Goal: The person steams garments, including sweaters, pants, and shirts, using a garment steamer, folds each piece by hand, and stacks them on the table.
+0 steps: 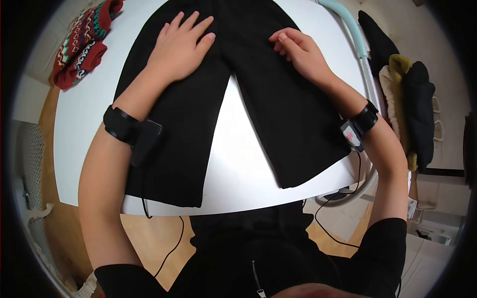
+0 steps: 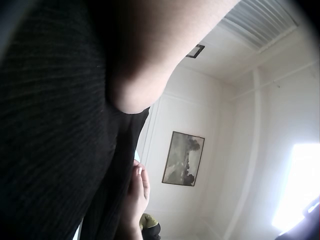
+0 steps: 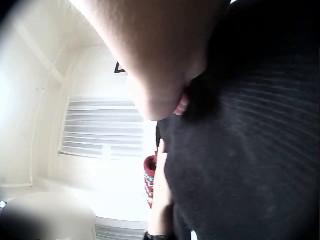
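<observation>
A pair of black trousers lies spread on the white table, its two legs pointing toward the person and parted by a gap. Fine ribs show in its cloth in the left wrist view. The left hand rests on the upper part of the trousers at left, fingers straight and spread. At the upper right of the trousers is the right hand, its fingers loosely bent with the thumb beside them. The right fingertips are right at the cloth in the right wrist view, and nothing shows pinched between them.
A folded red patterned knit lies at the far left corner of the white table. A pale blue and grey tube runs along the right edge. Beyond it hang dark and olive clothes. Thin cables trail from both wrist cameras.
</observation>
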`<state>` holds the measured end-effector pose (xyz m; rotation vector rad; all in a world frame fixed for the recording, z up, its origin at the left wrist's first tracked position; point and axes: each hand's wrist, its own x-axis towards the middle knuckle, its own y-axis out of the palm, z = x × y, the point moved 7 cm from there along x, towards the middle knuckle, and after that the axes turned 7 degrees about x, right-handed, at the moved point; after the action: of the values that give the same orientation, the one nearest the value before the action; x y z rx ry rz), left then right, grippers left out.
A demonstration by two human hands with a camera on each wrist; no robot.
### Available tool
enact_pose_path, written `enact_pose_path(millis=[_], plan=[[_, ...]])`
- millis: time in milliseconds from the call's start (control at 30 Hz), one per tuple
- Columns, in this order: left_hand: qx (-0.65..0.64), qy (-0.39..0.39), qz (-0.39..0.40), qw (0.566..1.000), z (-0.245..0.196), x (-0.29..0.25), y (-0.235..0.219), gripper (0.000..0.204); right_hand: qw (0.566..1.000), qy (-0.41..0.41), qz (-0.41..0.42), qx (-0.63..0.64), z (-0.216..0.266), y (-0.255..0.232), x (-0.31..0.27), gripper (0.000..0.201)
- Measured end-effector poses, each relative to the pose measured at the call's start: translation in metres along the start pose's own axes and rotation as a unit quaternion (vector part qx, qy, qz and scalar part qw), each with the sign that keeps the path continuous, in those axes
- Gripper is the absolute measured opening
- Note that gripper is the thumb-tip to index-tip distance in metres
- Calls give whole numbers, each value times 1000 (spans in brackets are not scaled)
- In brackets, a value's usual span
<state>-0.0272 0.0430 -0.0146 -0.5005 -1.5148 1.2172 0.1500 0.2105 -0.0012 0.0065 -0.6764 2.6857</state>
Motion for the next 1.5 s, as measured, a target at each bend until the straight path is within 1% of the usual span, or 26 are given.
enact_pose_path(millis=[67, 100, 167, 200, 267, 400, 467, 500, 567, 700, 767, 900, 967, 1067, 1200, 1300, 1367, 1400, 1467, 1500], plan=[[2, -1, 3, 1000, 5, -3, 1, 50, 999, -25, -27, -10, 6, 0, -8, 30], [3, 0, 5, 1000, 5, -3, 1, 50, 999, -25, -27, -8, 5, -1, -8, 30], [17, -2, 10, 1000, 2, -3, 2, 51, 1000, -23, 0, -18, 4, -1, -7, 26], [17, -1, 10, 1000, 1, -3, 2, 51, 1000, -23, -1, -18, 4, -3, -6, 26], [12, 4, 12, 1000, 1, -4, 2, 51, 998, -51, 28, -15, 6, 1, -5, 21], [9, 6, 18, 1000, 1, -3, 2, 51, 998, -46, 52, -10, 10, 0, -9, 18], [15, 15, 19, 1000, 2, -2, 3, 51, 995, -58, 78, -12, 13, 4, -9, 18], [14, 15, 19, 1000, 2, -2, 4, 51, 995, -58, 79, -12, 15, 4, -8, 18], [4, 15, 14, 1000, 3, -2, 2, 51, 993, -29, 114, 3, 13, 9, -5, 16], [-3, 12, 14, 1000, 3, -2, 1, 52, 992, -33, 119, 2, 15, 11, -3, 15], [0, 12, 6, 1000, 3, -2, 2, 52, 987, -4, 161, 5, 16, 18, -6, 17], [-2, 11, 10, 1000, 2, -1, 1, 53, 987, 9, 160, -25, 15, 19, -9, 19], [3, -9, 15, 1000, 1, -1, 1, 53, 991, -14, 136, -9, 22, 15, -10, 22], [-4, -10, 17, 1000, 2, -1, 0, 53, 991, 2, 132, 4, 21, 3, -13, 22], [-4, -13, 16, 1000, 3, -1, 2, 53, 992, -17, 124, 24, 36, -7, -28, 23], [-6, -13, 14, 1000, 2, -2, 2, 53, 990, 0, 136, 46, 42, -8, -34, 22], [-10, -11, 18, 1000, 2, -1, 2, 52, 992, 63, 106, -3, 36, -10, -32, 21], [-11, -8, 18, 1000, 1, -1, 1, 52, 993, 63, 103, -3, 36, -7, -29, 21], [-5, -13, 17, 1000, 2, -1, 1, 52, 991, 84, 76, -70, 28, -3, -21, 20], [-5, -13, 18, 1000, 2, -1, 1, 52, 991, 84, 76, -69, 25, -2, -19, 20]])
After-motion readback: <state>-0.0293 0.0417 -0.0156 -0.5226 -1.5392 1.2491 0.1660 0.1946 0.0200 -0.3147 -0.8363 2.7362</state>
